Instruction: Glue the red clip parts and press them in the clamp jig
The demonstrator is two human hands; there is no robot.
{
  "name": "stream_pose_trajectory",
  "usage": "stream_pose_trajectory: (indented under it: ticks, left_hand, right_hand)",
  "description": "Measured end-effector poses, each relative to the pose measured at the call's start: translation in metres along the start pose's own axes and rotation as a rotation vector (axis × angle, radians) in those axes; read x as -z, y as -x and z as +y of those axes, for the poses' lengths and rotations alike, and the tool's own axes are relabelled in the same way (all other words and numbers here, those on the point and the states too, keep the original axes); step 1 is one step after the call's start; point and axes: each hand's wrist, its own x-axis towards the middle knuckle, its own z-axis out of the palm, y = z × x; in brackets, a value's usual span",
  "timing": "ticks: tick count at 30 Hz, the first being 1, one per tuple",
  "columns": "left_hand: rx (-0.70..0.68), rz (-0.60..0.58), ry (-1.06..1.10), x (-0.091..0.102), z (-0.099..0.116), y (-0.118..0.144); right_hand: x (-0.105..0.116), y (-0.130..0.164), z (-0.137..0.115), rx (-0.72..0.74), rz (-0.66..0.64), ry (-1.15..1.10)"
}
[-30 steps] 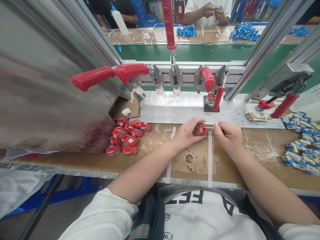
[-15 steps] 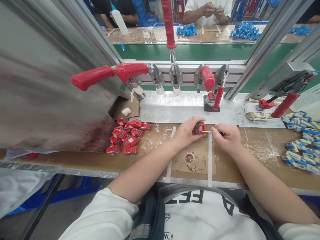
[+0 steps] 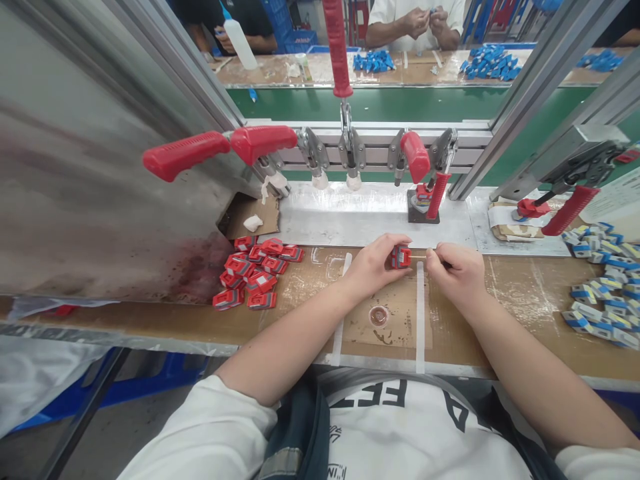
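Between the thumb and fingers of my left hand (image 3: 373,265) is a small red and grey plastic part (image 3: 401,257). My right hand (image 3: 457,270) is closed around a thin, pale stick (image 3: 419,257), whose tip points left at the red part's side. Whether the tip touches the part I cannot tell. Below my hands, a small round dish of brown liquid (image 3: 379,316) sits on a taped cardboard sheet (image 3: 395,333). To the left lies a heap of similar red and grey parts (image 3: 257,270).
Toggle clamps with red handles (image 3: 263,143) line the metal frame ahead; one presses a red part on a black block (image 3: 423,208). At right are another clamp (image 3: 570,210) and a pile of blue, white and yellow parts (image 3: 607,287). Co-workers' hands (image 3: 425,23) work beyond a green belt (image 3: 400,103).
My right hand has shifted slightly right and up with the stick, away from the red part. My left hand stays in place. A blue piece on the green belt has moved a little right.
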Motion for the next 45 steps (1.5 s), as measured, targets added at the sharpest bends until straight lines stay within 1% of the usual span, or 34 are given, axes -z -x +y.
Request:
stream_pose_trajectory:
  ticks: [3, 5, 6, 7, 8, 9, 11, 12, 13, 14, 16, 19, 22, 24, 26, 27, 29, 31, 32, 33, 34, 35, 36, 38, 42, 45]
  left_hand:
    - [0.016, -0.01, 0.012, 0.0, 0.0, 0.0]
    - [0.036, -0.009, 0.03, 0.0, -0.001, -0.001]
    - [0.045, -0.004, 0.045, 0.0, -0.002, -0.001]
    - [0.054, 0.002, 0.063, 0.0, -0.004, -0.002]
    - [0.065, 0.011, 0.082, 0.0, -0.005, -0.003]
    - [0.078, 0.025, 0.101, 0.001, -0.007, -0.003]
    - [0.111, 0.06, 0.135, 0.001, -0.009, -0.005]
    - [0.127, 0.079, 0.152, 0.001, -0.01, -0.005]
    - [0.141, 0.098, 0.167, 0.002, -0.01, -0.006]
    - [0.148, 0.114, 0.182, 0.002, -0.01, -0.006]
    - [0.144, 0.131, 0.204, 0.002, -0.01, -0.006]
    - [0.123, 0.141, 0.219, 0.003, -0.005, -0.006]
    - [0.122, 0.155, 0.21, 0.005, -0.001, -0.007]
    - [0.134, 0.141, 0.191, 0.007, -0.001, -0.008]
    - [0.159, 0.128, 0.173, 0.007, -0.002, -0.009]
    - [0.17, 0.121, 0.165, 0.007, -0.002, -0.01]
    - [0.181, 0.112, 0.158, 0.007, -0.001, -0.01]
    - [0.181, 0.105, 0.169, 0.007, 0.001, -0.009]
    - [0.181, 0.101, 0.179, 0.007, 0.001, -0.009]
    - [0.183, 0.097, 0.19, 0.007, 0.002, -0.009]
    - [0.186, 0.093, 0.201, 0.007, 0.002, -0.009]
    - [0.19, 0.089, 0.211, 0.007, 0.002, -0.009]
    - [0.195, 0.086, 0.221, 0.007, 0.002, -0.009]
    - [0.208, 0.081, 0.248, 0.007, 0.002, -0.009]
    - [0.199, 0.081, 0.353, 0.008, 0.0, -0.009]
    - [0.188, 0.079, 0.41, 0.009, 0.0, -0.009]
  right_hand:
    - [0.001, 0.001, 0.0, -0.019, 0.012, -0.019]
    - [0.004, 0.0, 0.0, -0.025, 0.018, -0.079]
    - [0.005, 0.0, -0.001, -0.007, 0.009, -0.13]
    - [0.007, -0.001, -0.002, 0.033, -0.027, -0.196]
    - [0.008, -0.001, -0.003, 0.094, -0.099, -0.271]
    - [0.009, -0.001, -0.004, 0.163, -0.203, -0.342]
    - [0.007, 0.0, -0.007, 0.288, -0.455, -0.425]
    - [0.005, 0.001, -0.009, 0.334, -0.569, -0.424]
    - [0.002, 0.002, -0.012, 0.369, -0.656, -0.394]
    - [-0.001, 0.004, -0.014, 0.398, -0.714, -0.347]
    - [-0.007, 0.007, -0.019, 0.452, -0.762, -0.233]
    - [-0.009, 0.008, -0.029, 0.52, -0.726, -0.009]
    - [-0.001, 0.008, -0.036, 0.544, -0.688, 0.228]
    - [0.013, 0.01, -0.032, 0.49, -0.655, 0.314]
    - [0.037, 0.015, -0.018, 0.337, -0.549, 0.385]
    - [0.054, 0.018, -0.006, 0.245, -0.472, 0.428]
    - [0.096, 0.023, 0.023, 0.046, -0.298, 0.55]
    - [0.142, 0.026, 0.058, -0.104, -0.186, 0.669]
    - [0.163, 0.027, 0.077, -0.285, -0.149, 0.768]
    - [0.182, 0.029, 0.094, -0.468, -0.156, 0.849]
    - [0.197, 0.03, 0.11, -0.593, -0.173, 0.893]
    - [0.208, 0.032, 0.123, -0.634, -0.188, 0.905]
    - [0.215, 0.033, 0.134, -0.657, -0.206, 0.906]
    - [0.219, 0.036, 0.149, -0.64, -0.239, 0.881]
    - [0.208, 0.032, 0.166, -0.626, -0.289, 0.811]
    - [0.204, 0.021, 0.174, -0.641, -0.289, 0.713]
